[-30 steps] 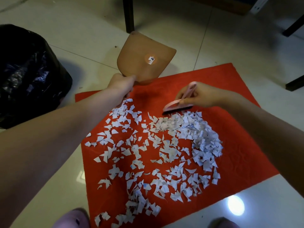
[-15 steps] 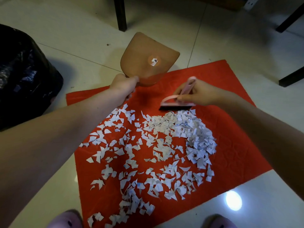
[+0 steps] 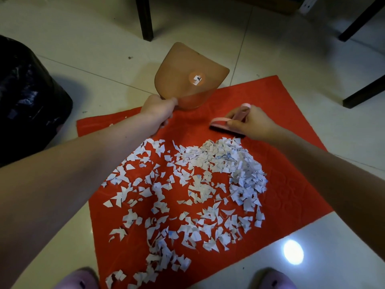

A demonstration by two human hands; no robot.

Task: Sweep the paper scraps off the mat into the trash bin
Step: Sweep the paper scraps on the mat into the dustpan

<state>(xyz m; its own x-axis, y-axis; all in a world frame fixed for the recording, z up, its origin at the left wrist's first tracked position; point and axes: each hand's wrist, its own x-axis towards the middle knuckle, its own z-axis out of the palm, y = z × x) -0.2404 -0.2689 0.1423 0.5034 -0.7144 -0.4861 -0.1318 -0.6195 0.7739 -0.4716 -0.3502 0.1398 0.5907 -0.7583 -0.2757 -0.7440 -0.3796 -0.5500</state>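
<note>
On the floor [image 3: 281, 49], pale glossy tiles with thin grout lines, lies a red mat [image 3: 291, 180], soft-looking, with a faint embossed pattern. White scraps [image 3: 198, 184], small, torn and angular, some with blue marks, lie spread over most of the mat; they are densest just below the right hand [image 3: 253, 124] and thin out toward the left forearm.

Left hand [image 3: 159, 109]: grip closed round the near edge of a brown dustpan [image 3: 187, 78], smooth plastic, rounded shield shape, with a small white sticker on a lighter round patch. Pan is tilted up, underside toward the camera; nothing visible in it.

Right hand: grip closed on the pink loop handle of a small brush [image 3: 226, 127] with a dark strip of bristles. Bristles sit at the far edge of the scrap heap, low to the mat; contact cannot be told.

Far left of the left hand stands the bin [image 3: 27, 97], lined with crinkled shiny black plastic; contents not visible. Dark furniture legs [image 3: 144, 17] stand beyond the dustpan. A round light glare [image 3: 292, 254] shows on the tile near the right foot. Lilac slippers [image 3: 79, 278] at bottom edge.
</note>
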